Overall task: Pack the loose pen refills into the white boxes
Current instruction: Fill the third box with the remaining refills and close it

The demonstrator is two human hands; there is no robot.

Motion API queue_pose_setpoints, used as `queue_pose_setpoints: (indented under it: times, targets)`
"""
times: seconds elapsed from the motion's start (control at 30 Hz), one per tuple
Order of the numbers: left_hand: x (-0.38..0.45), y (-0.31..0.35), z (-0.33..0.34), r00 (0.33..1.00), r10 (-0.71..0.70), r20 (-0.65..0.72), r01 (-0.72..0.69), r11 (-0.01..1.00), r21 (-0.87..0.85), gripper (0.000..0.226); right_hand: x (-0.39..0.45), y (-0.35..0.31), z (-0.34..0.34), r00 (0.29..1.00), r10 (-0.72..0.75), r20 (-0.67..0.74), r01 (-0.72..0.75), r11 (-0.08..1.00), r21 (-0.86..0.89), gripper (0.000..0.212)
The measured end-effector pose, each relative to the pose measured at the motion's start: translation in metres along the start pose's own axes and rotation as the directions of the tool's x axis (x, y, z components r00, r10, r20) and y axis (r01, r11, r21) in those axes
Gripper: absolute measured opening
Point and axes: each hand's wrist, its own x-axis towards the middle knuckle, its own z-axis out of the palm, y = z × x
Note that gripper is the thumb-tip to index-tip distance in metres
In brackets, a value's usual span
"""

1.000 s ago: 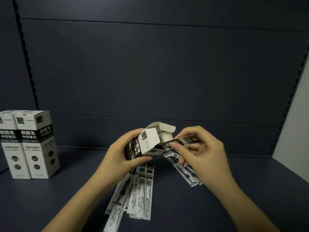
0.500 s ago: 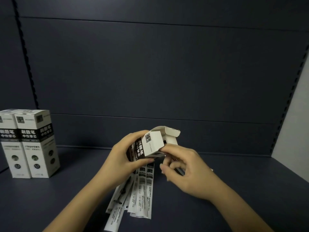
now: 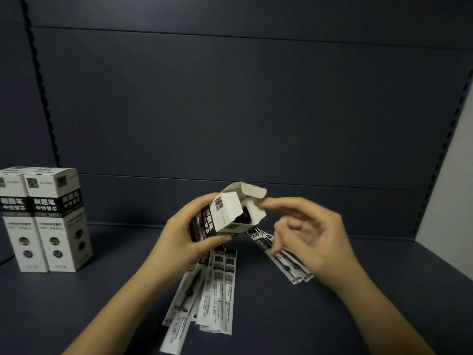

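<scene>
Now I keep my left hand (image 3: 184, 239) clamped around the open white box (image 3: 231, 213), mouth toward my right hand (image 3: 309, 242), which is loosely open and empty, then feed refills (image 3: 279, 257) lying below the box in end-first.

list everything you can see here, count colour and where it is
open box: one, white with black band, held above the shelf at centre, flaps open, something dark inside
closed boxes: at least two, white with black bands, upright side by side at far left
refill packets, near pile: several, white with black print, fanned on the shelf below the open box
refill packets, right group: a few, white with black print, partly under the right hand
shelf: one, dark blue-grey, with a back panel in the same colour
left hand: grips the open box
right hand: empty, fingers spread, fingertip at the box flap
</scene>
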Motion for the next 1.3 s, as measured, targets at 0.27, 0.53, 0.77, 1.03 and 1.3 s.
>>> queue_pose_setpoints:
  times: [0.27, 0.53, 0.77, 1.03, 1.3]
  targets:
    - [-0.002, 0.004, 0.000, 1.000, -0.025, 0.000, 0.025, 1.000, 0.000, 0.068, 0.009, 0.043, 0.004, 0.942, 0.293, -0.166, -0.336, 0.828, -0.449, 0.011]
    - [-0.002, 0.008, 0.000, 1.000, -0.016, -0.001, 0.016, 0.999, -0.033, 0.070, 0.003, 0.070, 0.014, 0.848, 0.520, -0.102, -0.404, 0.510, -0.759, 0.025]
    - [-0.002, 0.007, -0.001, 1.000, -0.013, -0.002, 0.013, 0.998, -0.055, 0.066, 0.003, 0.078, 0.016, 0.802, 0.589, -0.100, -0.401, 0.406, -0.821, 0.030]
    - [-0.002, 0.006, -0.001, 1.000, -0.026, 0.006, 0.027, 0.999, -0.030, 0.069, 0.004, 0.083, 0.012, 0.758, 0.639, -0.132, -0.444, 0.357, -0.822, 0.029]
    - [-0.001, 0.003, 0.000, 1.000, -0.019, 0.010, 0.019, 1.000, -0.023, 0.069, 0.005, 0.081, 0.007, 0.701, 0.700, -0.137, -0.503, 0.349, -0.790, 0.029]
